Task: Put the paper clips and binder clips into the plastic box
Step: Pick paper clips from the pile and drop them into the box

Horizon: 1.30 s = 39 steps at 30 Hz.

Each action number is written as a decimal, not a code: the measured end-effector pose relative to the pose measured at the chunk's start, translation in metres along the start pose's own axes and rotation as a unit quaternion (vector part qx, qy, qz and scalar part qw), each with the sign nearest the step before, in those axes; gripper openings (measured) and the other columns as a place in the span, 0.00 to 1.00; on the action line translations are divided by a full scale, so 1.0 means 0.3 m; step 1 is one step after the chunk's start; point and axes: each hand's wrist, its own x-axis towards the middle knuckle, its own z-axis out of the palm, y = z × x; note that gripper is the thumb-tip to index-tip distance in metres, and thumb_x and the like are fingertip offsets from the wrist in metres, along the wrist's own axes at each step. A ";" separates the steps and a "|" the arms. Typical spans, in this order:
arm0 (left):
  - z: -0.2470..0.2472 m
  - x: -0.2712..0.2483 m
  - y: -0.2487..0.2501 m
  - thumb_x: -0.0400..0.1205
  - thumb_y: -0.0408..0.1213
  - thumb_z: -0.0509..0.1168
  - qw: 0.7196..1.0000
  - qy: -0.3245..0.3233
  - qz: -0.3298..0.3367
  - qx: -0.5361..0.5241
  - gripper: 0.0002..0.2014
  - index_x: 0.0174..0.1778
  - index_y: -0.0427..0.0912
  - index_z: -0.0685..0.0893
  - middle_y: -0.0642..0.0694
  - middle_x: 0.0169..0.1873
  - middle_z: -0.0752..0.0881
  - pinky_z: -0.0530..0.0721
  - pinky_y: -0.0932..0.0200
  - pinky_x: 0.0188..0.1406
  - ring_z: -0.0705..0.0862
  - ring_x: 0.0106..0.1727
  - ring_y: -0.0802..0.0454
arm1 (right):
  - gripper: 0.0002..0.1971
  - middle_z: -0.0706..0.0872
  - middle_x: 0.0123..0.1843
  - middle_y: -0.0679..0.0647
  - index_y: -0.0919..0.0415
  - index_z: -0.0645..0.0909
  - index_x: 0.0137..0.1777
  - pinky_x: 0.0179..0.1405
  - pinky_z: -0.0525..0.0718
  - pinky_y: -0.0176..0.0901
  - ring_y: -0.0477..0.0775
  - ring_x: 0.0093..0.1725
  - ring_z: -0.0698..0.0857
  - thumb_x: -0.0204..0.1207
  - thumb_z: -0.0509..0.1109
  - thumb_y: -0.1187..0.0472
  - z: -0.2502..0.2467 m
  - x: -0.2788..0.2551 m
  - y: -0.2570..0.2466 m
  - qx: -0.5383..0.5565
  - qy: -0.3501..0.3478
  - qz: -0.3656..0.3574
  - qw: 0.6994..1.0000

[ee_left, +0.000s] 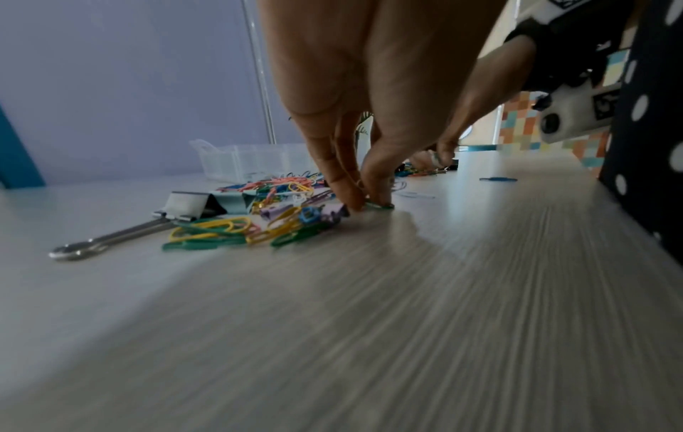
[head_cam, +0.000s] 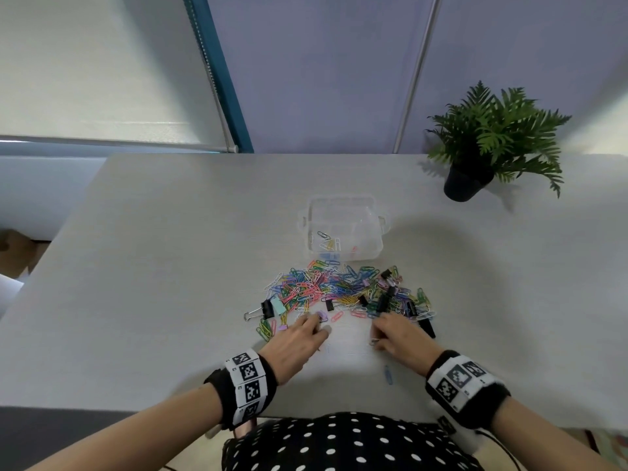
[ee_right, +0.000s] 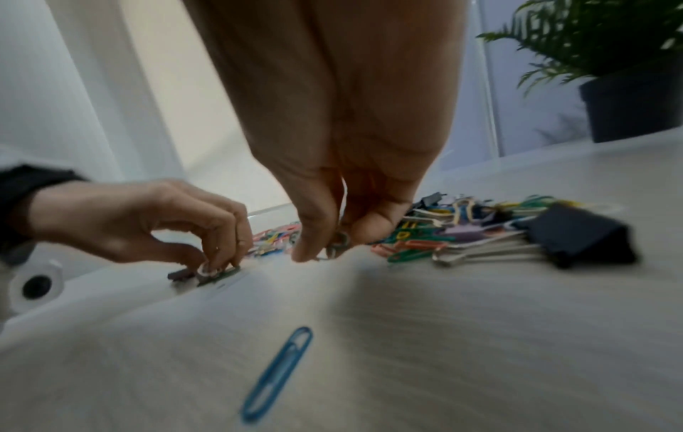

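A clear plastic box (head_cam: 373,212) stands mid-table with a few paper clips inside. In front of it lies a spread pile of coloured paper clips (head_cam: 326,288) mixed with black binder clips (head_cam: 385,300). At the pile's near edge my left hand (head_cam: 321,326) pinches a green paper clip (ee_left: 380,206) between thumb and forefinger, low on the table. My right hand (head_cam: 375,336) pinches a small silver paper clip (ee_right: 338,247) just above the surface. A large black binder clip (ee_right: 580,233) lies to its right.
A single blue paper clip (head_cam: 388,374) lies apart, near the table's front edge. A large binder clip (head_cam: 266,309) with silver handles sits at the pile's left end. A potted fern (head_cam: 475,151) stands at the back right. The table (head_cam: 153,266) stretches bare to the left.
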 end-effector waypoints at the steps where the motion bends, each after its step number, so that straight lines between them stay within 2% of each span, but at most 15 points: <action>1: 0.002 0.000 0.001 0.74 0.19 0.58 1.000 0.004 -0.010 -0.019 0.30 0.71 0.40 0.63 0.39 0.67 0.67 0.85 0.48 0.52 0.72 0.63 0.43 | 0.15 0.73 0.43 0.47 0.49 0.66 0.34 0.44 0.66 0.35 0.47 0.45 0.71 0.74 0.69 0.61 -0.004 -0.028 0.012 0.015 -0.003 0.012 1.000; 5: -0.008 -0.004 0.016 0.76 0.21 0.58 0.999 -0.017 -0.023 -0.044 0.24 0.69 0.38 0.65 0.39 0.60 0.71 0.78 0.49 0.50 0.74 0.59 0.42 | 0.05 0.79 0.48 0.52 0.55 0.72 0.44 0.46 0.70 0.41 0.52 0.49 0.75 0.74 0.66 0.63 0.012 -0.131 0.025 -0.017 -0.033 -0.010 0.999; 7: -0.016 0.003 0.009 0.78 0.22 0.57 0.999 -0.020 -0.005 -0.040 0.20 0.66 0.37 0.67 0.39 0.59 0.73 0.78 0.48 0.50 0.74 0.59 0.41 | 0.09 0.81 0.50 0.49 0.54 0.74 0.51 0.46 0.75 0.42 0.49 0.52 0.76 0.74 0.61 0.65 0.026 -0.163 0.020 -0.071 -0.032 -0.071 0.994; 10: -0.026 0.016 -0.020 0.76 0.21 0.58 0.997 -0.016 0.055 -0.058 0.12 0.52 0.39 0.72 0.40 0.52 0.78 0.80 0.45 0.50 0.76 0.54 0.42 | 0.07 0.80 0.37 0.41 0.47 0.73 0.43 0.27 0.77 0.34 0.43 0.38 0.77 0.69 0.56 0.58 0.046 -0.161 0.050 -0.182 0.000 -0.157 0.971; 13: -0.013 0.035 -0.049 0.71 0.17 0.58 0.993 -0.007 0.101 -0.066 0.17 0.45 0.44 0.70 0.45 0.46 0.80 0.83 0.47 0.44 0.78 0.48 0.45 | 0.03 0.79 0.35 0.41 0.48 0.70 0.39 0.25 0.76 0.33 0.42 0.37 0.73 0.69 0.56 0.57 0.048 -0.129 0.080 -0.201 0.014 -0.202 0.958; 18: -0.012 0.068 -0.049 0.73 0.21 0.62 0.990 0.010 0.094 -0.101 0.18 0.48 0.49 0.73 0.51 0.48 0.80 0.84 0.55 0.47 0.75 0.48 0.57 | 0.06 0.80 0.41 0.52 0.53 0.70 0.38 0.28 0.81 0.45 0.51 0.43 0.76 0.73 0.57 0.64 0.038 -0.078 0.115 -0.137 0.015 -0.198 0.970; 21: -0.029 0.085 -0.031 0.75 0.22 0.61 0.991 0.022 0.090 -0.099 0.19 0.57 0.48 0.76 0.49 0.52 0.81 0.78 0.65 0.46 0.72 0.50 0.59 | 0.07 0.79 0.41 0.53 0.54 0.70 0.38 0.29 0.80 0.41 0.50 0.43 0.74 0.71 0.65 0.66 0.039 -0.068 0.121 -0.121 0.021 -0.194 0.973; 23: -0.035 0.094 -0.022 0.76 0.22 0.61 0.992 0.022 0.095 -0.085 0.18 0.58 0.45 0.76 0.47 0.56 0.82 0.77 0.63 0.50 0.75 0.58 0.53 | 0.04 0.79 0.39 0.53 0.54 0.71 0.37 0.28 0.76 0.37 0.50 0.39 0.76 0.71 0.63 0.62 0.038 -0.079 0.115 -0.095 0.025 -0.180 0.979; 25: -0.041 0.096 -0.012 0.76 0.21 0.61 0.994 0.008 0.095 -0.054 0.17 0.58 0.42 0.76 0.44 0.60 0.81 0.79 0.57 0.58 0.74 0.65 0.48 | 0.03 0.79 0.39 0.54 0.53 0.70 0.37 0.28 0.74 0.39 0.53 0.36 0.77 0.72 0.59 0.58 0.050 -0.090 0.108 -0.071 0.052 -0.162 0.983; 28: -0.047 0.099 0.004 0.75 0.18 0.60 0.995 -0.010 0.097 0.009 0.19 0.60 0.38 0.73 0.39 0.65 0.77 0.80 0.50 0.62 0.71 0.68 0.44 | 0.01 0.80 0.44 0.57 0.58 0.75 0.39 0.36 0.77 0.49 0.57 0.41 0.78 0.71 0.65 0.64 0.051 -0.102 0.065 -0.016 0.049 -0.100 0.994; 30: -0.054 0.102 0.017 0.76 0.18 0.60 0.994 -0.027 0.096 0.042 0.21 0.64 0.35 0.71 0.36 0.68 0.73 0.81 0.46 0.62 0.70 0.70 0.41 | 0.03 0.80 0.47 0.57 0.61 0.77 0.42 0.41 0.75 0.49 0.56 0.45 0.78 0.69 0.68 0.66 0.053 -0.094 0.043 -0.006 0.033 -0.056 0.998; 32: -0.061 0.109 0.030 0.76 0.18 0.58 0.993 -0.043 0.088 0.067 0.23 0.67 0.33 0.69 0.33 0.70 0.71 0.79 0.44 0.63 0.68 0.70 0.39 | 0.06 0.81 0.46 0.54 0.60 0.77 0.41 0.37 0.71 0.45 0.55 0.45 0.79 0.66 0.71 0.65 0.058 -0.088 0.022 -0.039 0.045 -0.041 0.997; 34: -0.068 0.113 0.044 0.76 0.18 0.57 0.993 -0.053 0.076 0.078 0.22 0.67 0.32 0.68 0.33 0.70 0.69 0.78 0.44 0.63 0.68 0.69 0.38 | 0.15 0.81 0.36 0.50 0.54 0.74 0.35 0.28 0.66 0.39 0.52 0.36 0.80 0.55 0.78 0.64 0.071 -0.091 0.011 -0.078 0.065 -0.043 0.994; 36: -0.067 0.115 0.054 0.76 0.19 0.58 0.993 -0.054 0.062 0.084 0.22 0.67 0.33 0.68 0.33 0.71 0.68 0.77 0.45 0.62 0.68 0.69 0.39 | 0.21 0.79 0.30 0.46 0.51 0.71 0.31 0.24 0.63 0.36 0.50 0.30 0.79 0.46 0.81 0.63 0.076 -0.095 0.004 -0.104 0.049 -0.035 0.993; 39: -0.061 0.114 0.061 0.77 0.22 0.60 0.992 -0.049 0.055 0.100 0.22 0.67 0.34 0.68 0.33 0.73 0.66 0.74 0.46 0.65 0.67 0.71 0.39 | 0.23 0.78 0.28 0.45 0.50 0.69 0.31 0.25 0.62 0.35 0.50 0.29 0.79 0.44 0.81 0.62 0.068 -0.100 -0.005 -0.107 0.050 -0.036 0.992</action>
